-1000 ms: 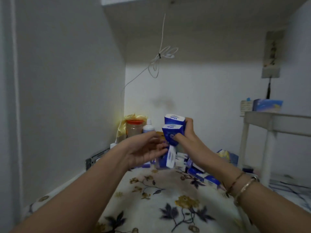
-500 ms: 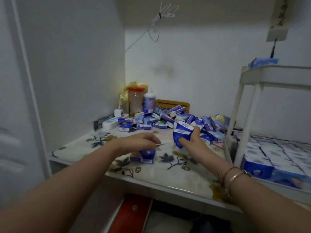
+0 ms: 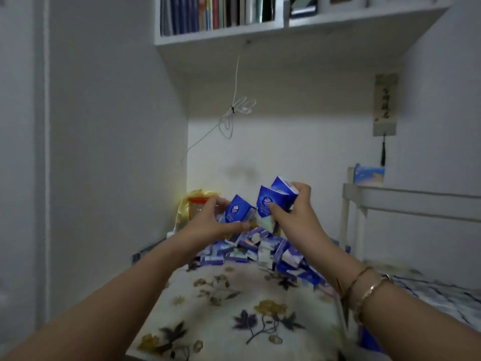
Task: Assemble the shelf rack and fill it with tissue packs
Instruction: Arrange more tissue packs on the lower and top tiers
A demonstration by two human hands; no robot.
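Two bare hands hold small blue-and-white plastic-wrapped tissue packs above a heap of the same packs (image 3: 260,252) at the back of a floral-patterned tabletop (image 3: 234,308), whose near half lies bare. The left hand (image 3: 208,225) pinches one pack (image 3: 235,209) between thumb and fingers; the right hand (image 3: 294,217) grips two packs (image 3: 276,198), thumb across the front. Half a second ago both hands were low at the table; they are now raised and the view has tilted up. A white plastic shelf rack (image 3: 406,201) stands at right.
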